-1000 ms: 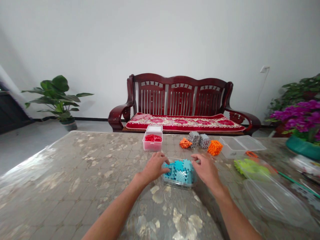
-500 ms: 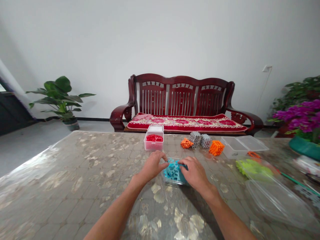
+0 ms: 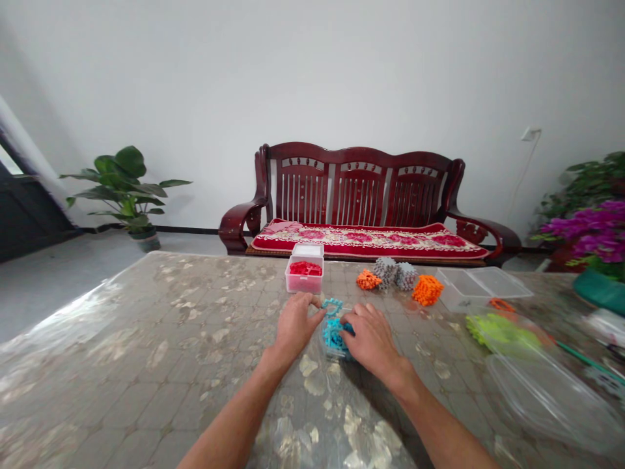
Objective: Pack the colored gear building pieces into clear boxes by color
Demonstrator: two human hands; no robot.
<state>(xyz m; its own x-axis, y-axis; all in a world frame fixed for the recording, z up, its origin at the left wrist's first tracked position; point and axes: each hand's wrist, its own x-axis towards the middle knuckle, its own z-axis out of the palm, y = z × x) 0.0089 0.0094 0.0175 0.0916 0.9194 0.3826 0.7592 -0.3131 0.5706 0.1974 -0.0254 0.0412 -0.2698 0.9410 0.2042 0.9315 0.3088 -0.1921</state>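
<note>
My left hand point(image 3: 295, 329) pinches a small teal interlocking plastic piece point(image 3: 333, 306) between its fingertips, holding it up at the far side of the pile. My right hand point(image 3: 371, 340) grips a cluster of teal interlocking pieces point(image 3: 334, 334) from the right, partly hiding them. The cluster sits in a clear plastic box point(image 3: 333, 353), most of which is hidden. Just beyond my hands stands a translucent box of red pieces point(image 3: 303, 283).
Orange and grey spiky clusters point(image 3: 385, 277) lie beyond my right hand. Further right are a clear lidded box point(image 3: 483, 283) and lime-green pieces point(image 3: 500, 332) under clear plastic. All rest on a patterned, plastic-covered table point(image 3: 146, 326). A dark red wooden bench point(image 3: 361, 189) stands behind it.
My hands have closed in over the teal pieces. The large teal mass in the clear box now looks smaller, and a small piece is raised at my left fingertips. The view has shifted slightly.
</note>
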